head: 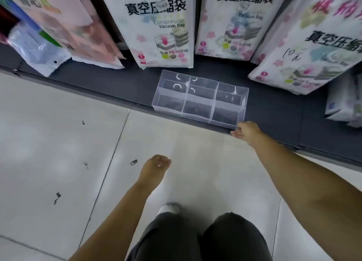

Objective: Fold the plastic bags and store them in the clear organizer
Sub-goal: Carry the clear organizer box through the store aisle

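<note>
Head cam: clear organizer (199,98) sits at the dark shelf (117,84) edge, 12 o'clock. Right hand (247,131) touches its 5 o'clock corner, can't tell if it's actually gripping. Left hand (156,168) hangs loosely curled at 6 o'clock, holding nothing. Vacuum bag packs (156,26) stand right behind the organizer.

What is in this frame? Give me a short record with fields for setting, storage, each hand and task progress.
setting: tiled floor; dark low shelf with vacuum bag packages standing on it
storage: clear organizer at the shelf's front edge, in front of the packages; divided compartments, nothing visible inside
left: left hand over the floor, loosely curled, holds nothing
right: right hand at the organizer's near right corner; grip unclear
progress: no bags stored yet
</note>
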Tool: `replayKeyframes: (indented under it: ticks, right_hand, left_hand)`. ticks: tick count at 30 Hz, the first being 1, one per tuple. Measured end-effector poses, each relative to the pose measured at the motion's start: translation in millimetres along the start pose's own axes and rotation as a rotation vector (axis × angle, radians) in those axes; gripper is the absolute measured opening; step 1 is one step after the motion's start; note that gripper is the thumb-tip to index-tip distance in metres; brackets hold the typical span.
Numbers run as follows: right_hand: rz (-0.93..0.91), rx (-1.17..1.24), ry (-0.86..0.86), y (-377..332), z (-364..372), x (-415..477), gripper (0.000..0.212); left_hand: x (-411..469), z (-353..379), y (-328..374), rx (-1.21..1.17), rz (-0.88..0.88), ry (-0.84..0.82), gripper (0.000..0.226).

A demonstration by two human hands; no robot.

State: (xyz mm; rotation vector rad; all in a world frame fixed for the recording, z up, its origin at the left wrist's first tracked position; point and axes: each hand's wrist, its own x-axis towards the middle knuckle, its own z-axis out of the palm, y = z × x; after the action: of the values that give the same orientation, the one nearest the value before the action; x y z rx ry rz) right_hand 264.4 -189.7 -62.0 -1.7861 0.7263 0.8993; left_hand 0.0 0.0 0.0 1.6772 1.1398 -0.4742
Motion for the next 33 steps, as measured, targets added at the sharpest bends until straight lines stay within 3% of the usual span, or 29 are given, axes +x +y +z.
replayKeyframes:
  ticks: [2,7,12,16,23,29,33]
  right_hand:
    - [0.032,0.090,-0.022,2,-5,-15,0.003]
    - [0.106,0.384,-0.021,17,-30,-89,0.015]
    - [0.195,0.499,-0.031,20,-89,-211,0.021]
    - [0.221,0.567,-0.094,6,-155,-335,0.014]
    - [0.028,0.541,-0.100,-27,-265,-536,0.003]
    - [-0.072,0.722,0.112,30,-331,-656,0.027]
    - [-0.030,0.989,0.309,93,-339,-710,0.032]
  left_hand:
    - [-12,-5,4,0.004,-0.002,0.005,0.017]
    - [-77,-30,27,0.082,0.003,-0.033,0.018]
    - [-170,-70,90,0.146,0.034,-0.045,0.023]
    - [-252,-103,149,0.227,0.137,-0.073,0.026]
    - [-396,-140,252,0.322,0.359,-0.164,0.026]
    - [-471,-118,298,0.429,0.551,-0.418,0.013]
    - [-498,-68,326,0.595,0.645,-0.611,0.012]
